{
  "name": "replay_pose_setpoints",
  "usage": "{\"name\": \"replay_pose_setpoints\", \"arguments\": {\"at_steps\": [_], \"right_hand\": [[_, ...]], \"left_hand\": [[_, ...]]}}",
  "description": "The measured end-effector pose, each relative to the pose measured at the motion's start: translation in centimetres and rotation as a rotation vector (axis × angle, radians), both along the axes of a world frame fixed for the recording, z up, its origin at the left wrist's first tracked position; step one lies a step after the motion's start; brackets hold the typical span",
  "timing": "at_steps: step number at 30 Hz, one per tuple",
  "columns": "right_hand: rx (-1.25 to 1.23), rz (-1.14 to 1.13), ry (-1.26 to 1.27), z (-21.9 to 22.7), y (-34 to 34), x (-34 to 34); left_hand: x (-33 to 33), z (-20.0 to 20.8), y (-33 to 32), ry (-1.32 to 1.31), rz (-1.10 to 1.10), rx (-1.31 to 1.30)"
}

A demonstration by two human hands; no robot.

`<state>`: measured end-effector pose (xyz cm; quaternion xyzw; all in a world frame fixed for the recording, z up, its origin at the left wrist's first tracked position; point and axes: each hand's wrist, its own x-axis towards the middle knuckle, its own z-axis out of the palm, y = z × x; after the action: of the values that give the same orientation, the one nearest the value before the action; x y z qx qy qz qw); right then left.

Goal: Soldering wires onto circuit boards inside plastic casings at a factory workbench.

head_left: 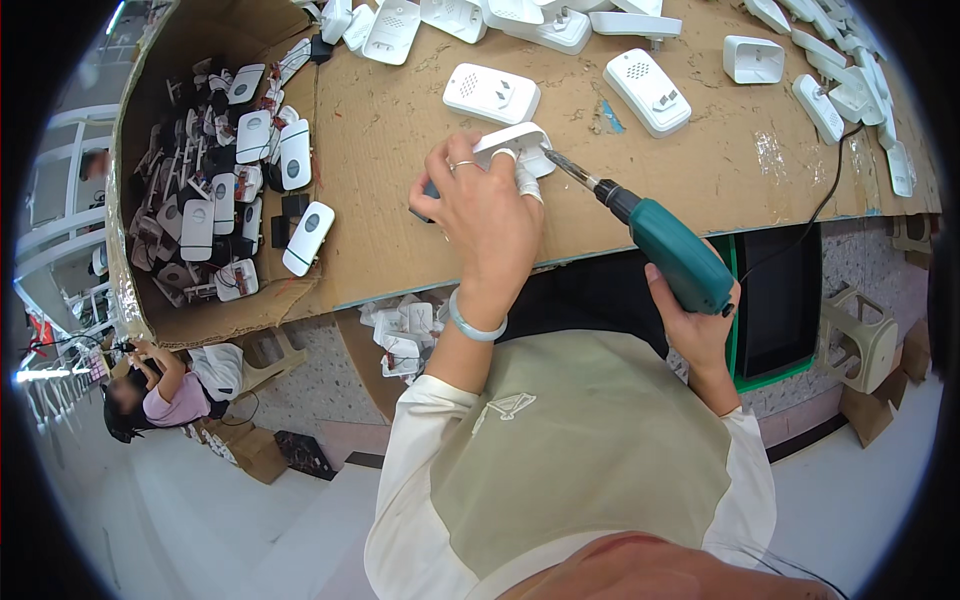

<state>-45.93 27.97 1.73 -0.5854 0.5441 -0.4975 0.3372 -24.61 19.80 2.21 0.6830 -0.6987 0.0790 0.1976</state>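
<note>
Left hand [487,215] pinches white casing [515,143] near table's [420,200] front edge; right hand [700,315] wrapped round teal screwdriver [665,250] — I'd keep its bit square, casing pressed flat — light pressure.

casing at the left fingertips [513,140]: plain white
power screwdriver [672,254] in the right fingers: teal body, black collar, bare silver bit
bangle [474,322] below the left fingers: pale translucent green
ring on a left finger [461,165]: silver
tape on a left fingertip [527,184]: white
cardboard sheet [400,200] under the left fingers: plain brown, a small blue mark beyond the fingertips
loose casings [648,90] beyond the fingers: white
box [150,110] far left of the fingers: brown, holding white and black parts
sleeves [410,440]: cream
vest [580,440]: sage green, small white emblem
</note>
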Motion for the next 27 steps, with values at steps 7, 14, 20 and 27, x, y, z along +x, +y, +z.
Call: {"name": "replay_pose_setpoints", "arguments": {"at_steps": [7, 14, 20, 27], "right_hand": [[0.057, -0.029, -0.01, 0.5, 0.8, -0.3], [0.037, -0.04, -0.023, 0.7, 1.0, -0.6], [0.068, -0.059, -0.049, 0.6, 1.1, -0.4], [0.057, -0.061, -0.034, 0.8, 1.4, -0.3]], "left_hand": [[-0.4, 0.4, 0.3, -0.014, 0.011, 0.034], [0.0, 0.6, 2.8, 0.098, -0.084, -0.21], [2.5, -1.5, 4.3, 0.406, -0.19, -0.158], [2.4, -1.1, 5.4, 0.535, -0.032, -0.258]]}}
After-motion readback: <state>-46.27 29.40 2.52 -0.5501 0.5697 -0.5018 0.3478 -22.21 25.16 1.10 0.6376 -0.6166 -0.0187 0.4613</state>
